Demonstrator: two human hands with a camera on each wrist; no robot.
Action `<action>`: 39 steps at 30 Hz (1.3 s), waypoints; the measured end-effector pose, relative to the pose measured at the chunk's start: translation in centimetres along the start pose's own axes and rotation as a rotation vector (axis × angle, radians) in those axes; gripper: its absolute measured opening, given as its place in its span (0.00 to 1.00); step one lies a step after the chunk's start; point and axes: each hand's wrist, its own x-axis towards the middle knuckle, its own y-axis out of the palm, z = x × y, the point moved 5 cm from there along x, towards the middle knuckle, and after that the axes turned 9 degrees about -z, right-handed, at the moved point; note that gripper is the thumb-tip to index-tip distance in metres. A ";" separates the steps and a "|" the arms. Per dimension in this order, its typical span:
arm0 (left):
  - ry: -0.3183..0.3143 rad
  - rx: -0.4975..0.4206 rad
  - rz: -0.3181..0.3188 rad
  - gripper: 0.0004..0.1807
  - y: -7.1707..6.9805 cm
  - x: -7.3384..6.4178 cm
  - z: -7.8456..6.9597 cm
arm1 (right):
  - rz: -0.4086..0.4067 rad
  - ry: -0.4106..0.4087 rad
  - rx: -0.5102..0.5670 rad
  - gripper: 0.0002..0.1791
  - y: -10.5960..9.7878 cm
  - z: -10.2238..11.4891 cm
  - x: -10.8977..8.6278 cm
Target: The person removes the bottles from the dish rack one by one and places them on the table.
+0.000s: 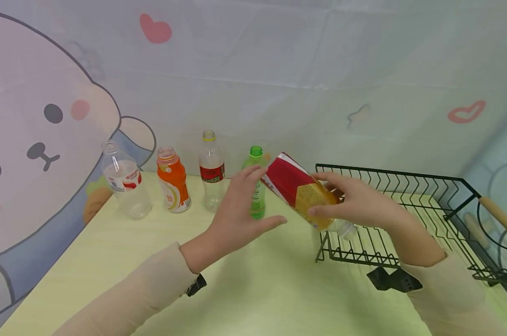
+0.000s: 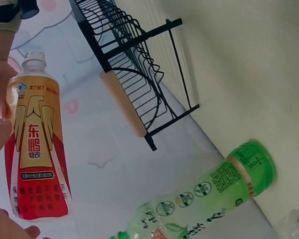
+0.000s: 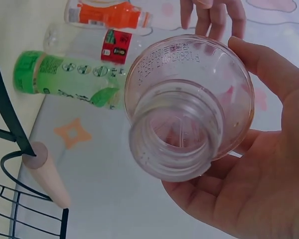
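My right hand [image 1: 360, 200] grips a red and gold plastic drink bottle [image 1: 297, 189] near its neck end. The bottle is tilted, its uncapped mouth pointing down toward the lower right and its base up to the left. In the right wrist view the open mouth of this bottle [image 3: 177, 144] faces the camera. My left hand [image 1: 232, 205] is open, thumb spread, its fingertips right by the bottle's base. Behind the left hand stands a green bottle [image 1: 258, 205], partly hidden by it. The red and gold label [image 2: 36, 149] shows fully in the left wrist view.
Left of the green bottle stand a clear bottle with a red label [image 1: 212, 174], an orange-labelled bottle [image 1: 172, 179] and a clear bottle with a white label [image 1: 127, 182]. A black wire rack [image 1: 388, 170] with a wooden handle [image 1: 499, 217] occupies the table's right side. A printed cloth [image 1: 253, 60] hangs behind.
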 end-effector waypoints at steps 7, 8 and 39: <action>0.107 -0.010 -0.006 0.48 -0.1 -0.1 -1.4 | 0.034 -0.051 0.022 0.39 0.9 1.0 -0.5; 0.120 -0.006 -0.008 0.48 -0.1 -0.1 -1.6 | 0.038 -0.061 0.026 0.38 1.0 1.1 -0.6; 0.154 0.132 0.165 0.45 0.3 -0.6 -2.1 | 0.107 -0.171 -0.073 0.37 2.7 2.7 -1.8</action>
